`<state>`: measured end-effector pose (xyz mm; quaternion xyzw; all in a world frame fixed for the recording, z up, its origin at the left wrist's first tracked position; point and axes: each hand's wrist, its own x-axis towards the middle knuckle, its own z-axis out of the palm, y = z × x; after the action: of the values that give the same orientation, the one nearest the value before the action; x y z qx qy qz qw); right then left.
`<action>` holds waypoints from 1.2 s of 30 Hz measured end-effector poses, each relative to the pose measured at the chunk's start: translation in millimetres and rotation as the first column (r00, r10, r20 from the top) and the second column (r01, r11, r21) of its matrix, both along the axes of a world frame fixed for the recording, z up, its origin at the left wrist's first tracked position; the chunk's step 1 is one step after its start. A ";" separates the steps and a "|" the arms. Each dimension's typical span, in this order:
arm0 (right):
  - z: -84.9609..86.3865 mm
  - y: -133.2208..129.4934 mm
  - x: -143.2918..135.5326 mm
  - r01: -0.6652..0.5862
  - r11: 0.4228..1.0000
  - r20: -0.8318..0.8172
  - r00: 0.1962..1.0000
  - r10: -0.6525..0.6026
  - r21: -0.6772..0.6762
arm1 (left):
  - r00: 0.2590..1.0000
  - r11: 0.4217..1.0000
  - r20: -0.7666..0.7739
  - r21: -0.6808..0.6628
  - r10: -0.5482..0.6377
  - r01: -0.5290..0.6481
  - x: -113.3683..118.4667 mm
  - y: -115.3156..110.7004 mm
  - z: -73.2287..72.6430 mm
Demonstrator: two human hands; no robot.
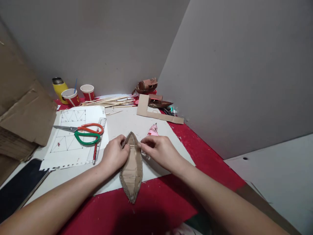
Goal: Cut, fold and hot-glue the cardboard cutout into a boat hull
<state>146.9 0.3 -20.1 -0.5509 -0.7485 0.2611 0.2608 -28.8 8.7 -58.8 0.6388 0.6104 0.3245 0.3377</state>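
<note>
A small cardboard boat hull (pixel 132 169), pointed at both ends with raised walls, is held lengthwise in front of me. My left hand (pixel 114 151) grips its left wall near the far tip, thumb over the inside and fingers behind. On the opposite side, thumb and forefinger of my right hand (pixel 156 148) are pinched together at the right rim; a tiny separate piece between them cannot be made out. Just beyond my right hand lies a pink hot glue gun (pixel 153 130), its nozzle pointing away and its body partly hidden.
Scissors (pixel 89 132), a ruler (pixel 102 125) and a red pencil (pixel 95 151) lie on a drawn sheet (pixel 70 153) at left. Behind are paper cups (pixel 87 93), a yellow bottle (pixel 60 88), wooden sticks (pixel 114 101), model boats (pixel 158 101) and an L-shaped cardboard strip (pixel 161 116). Grey walls enclose the back.
</note>
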 end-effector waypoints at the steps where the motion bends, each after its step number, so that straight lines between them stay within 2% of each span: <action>1: -3.8 3.3 -4.2 0.005 1.000 0.003 1.000 -0.005 -0.014 | 1.000 1.000 -0.004 0.006 -0.007 0.007 0.6 -0.5 -1.1; 6: -20.3 12.3 -9.2 0.004 1.000 0.021 1.000 -0.004 -0.016 | 1.000 0.999 -0.009 0.038 -0.012 0.013 1.6 -1.8 -3.6; 11: -31.1 9.8 -11.2 0.017 1.000 0.009 1.000 -0.017 0.000 | 0.997 0.999 0.062 0.018 -0.046 0.045 -1.2 2.0 -6.6; 16: -31.1 7.1 -15.4 0.006 0.999 0.003 1.000 -0.007 0.043 | 0.984 0.996 0.156 -0.003 -0.086 0.087 -4.6 5.0 -8.2; 24: -36.5 4.7 -18.3 0.018 0.996 0.002 1.000 -0.018 0.085 | 0.971 0.995 0.231 -0.068 -0.057 0.075 -0.3 4.7 -10.6; 36: -44.7 6.7 -12.9 0.063 0.995 -0.194 0.980 -0.048 0.073 | 0.967 0.990 0.241 -0.088 -0.083 0.107 -0.6 3.7 -5.6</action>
<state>134.0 7.0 -64.8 -0.5331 -0.7141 0.2759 0.3602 -29.4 12.4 -64.4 0.6061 0.5501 0.3508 0.4549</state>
